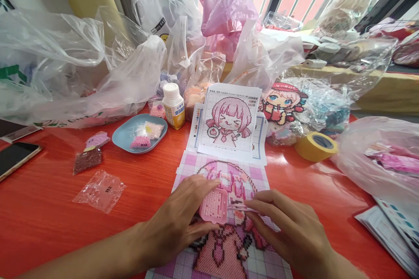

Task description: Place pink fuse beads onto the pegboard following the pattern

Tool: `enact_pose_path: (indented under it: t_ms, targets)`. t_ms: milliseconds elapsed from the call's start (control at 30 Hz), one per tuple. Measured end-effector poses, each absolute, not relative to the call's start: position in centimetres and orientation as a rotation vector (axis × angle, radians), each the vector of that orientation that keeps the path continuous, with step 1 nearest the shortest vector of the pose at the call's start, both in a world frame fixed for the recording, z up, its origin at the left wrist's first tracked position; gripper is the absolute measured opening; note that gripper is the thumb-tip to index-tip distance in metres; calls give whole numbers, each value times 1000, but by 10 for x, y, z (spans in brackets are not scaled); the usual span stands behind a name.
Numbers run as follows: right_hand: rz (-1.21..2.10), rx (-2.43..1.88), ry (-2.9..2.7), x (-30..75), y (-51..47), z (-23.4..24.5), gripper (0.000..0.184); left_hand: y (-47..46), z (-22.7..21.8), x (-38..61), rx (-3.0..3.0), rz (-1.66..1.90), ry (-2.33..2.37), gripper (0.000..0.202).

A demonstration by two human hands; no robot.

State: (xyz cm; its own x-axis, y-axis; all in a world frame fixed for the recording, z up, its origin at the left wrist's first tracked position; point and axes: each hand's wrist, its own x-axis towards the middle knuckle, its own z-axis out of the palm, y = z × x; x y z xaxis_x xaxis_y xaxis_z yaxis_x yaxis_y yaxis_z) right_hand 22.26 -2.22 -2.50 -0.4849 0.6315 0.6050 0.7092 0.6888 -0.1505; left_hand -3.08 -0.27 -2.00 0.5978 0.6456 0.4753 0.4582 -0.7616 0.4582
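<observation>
My left hand (pixel 183 209) grips a small pink bead tray (pixel 214 207) between thumb and fingers; rows of small light beads lie in it. Close to the tray's right side, my right hand (pixel 288 222) pinches a pair of tweezers (pixel 240 207) whose tips point left. Both hands are above a bead picture (pixel 221 253) of a pink-haired figure on a checked purple and white board. Part of that picture is hidden by the hands and the tray. Behind it leans a printed pattern sheet (pixel 229 117) with a matching pink-haired character.
A blue plate (pixel 119 137) with bead bags sits left of a white-capped bottle (pixel 173 104). Further left lie bead bags (pixel 88 159), a clear H2 bag (pixel 100 192) and a phone (pixel 18 159). Yellow tape (pixel 310 148) and papers (pixel 389 231) lie right.
</observation>
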Motion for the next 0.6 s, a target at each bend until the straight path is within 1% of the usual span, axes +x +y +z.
enact_pose_path:
  t_ms: [333, 600]
  targets:
    - [-135, -1039, -2217, 220, -25, -25, 10, -3, -21, -29, 2553, 931, 927, 56]
    - [-98, -953, -2276, 216, -25, -25, 12, -3, -20, -30, 2520, 876, 825, 60]
